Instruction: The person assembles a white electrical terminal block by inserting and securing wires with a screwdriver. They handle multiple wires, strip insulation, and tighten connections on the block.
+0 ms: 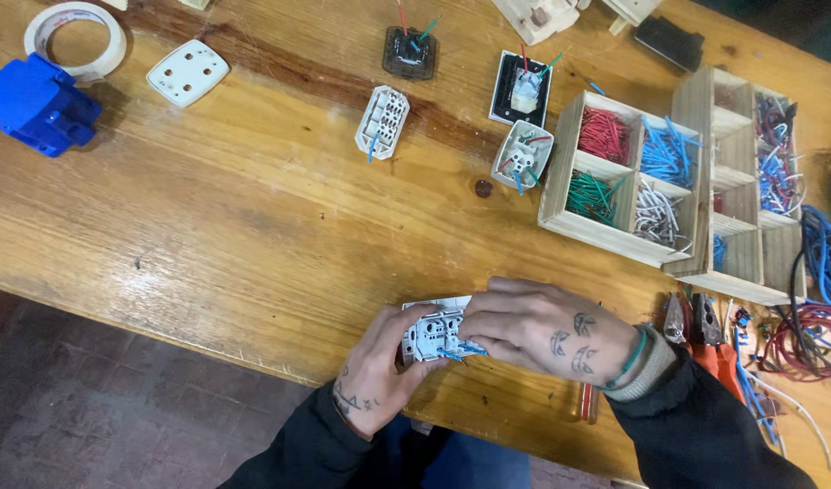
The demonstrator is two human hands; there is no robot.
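Hands met at the near edge of the wooden table, both on one white plastic socket module, ribbed back face up, short blue wire poking out of it. Left hand cupped the module from below and the left side, fingers curled round its edge. Right hand lay over the module's right half, fingers pressed together, tips pinching at the blue wire. Module sat just above the tabletop near the front edge; couldn't tell if it touched the wood.

Table was varnished plank, glossy, worn dark streak along the far side. Spread over the far part, well apart from the hands: roll of white tape, blue plastic block, white square faceplate, another white socket insert, a dark module with red and green wires, a black-framed module and a white one just below it.

Right of those, an unfinished wooden divider box held cut wire pieces sorted by colour: red, blue, green, white. A second wooden rack stood against it. Orange-handled pliers lay just beside the right wrist, loose red and blue wire coils past them. Nothing sat between hands and module.
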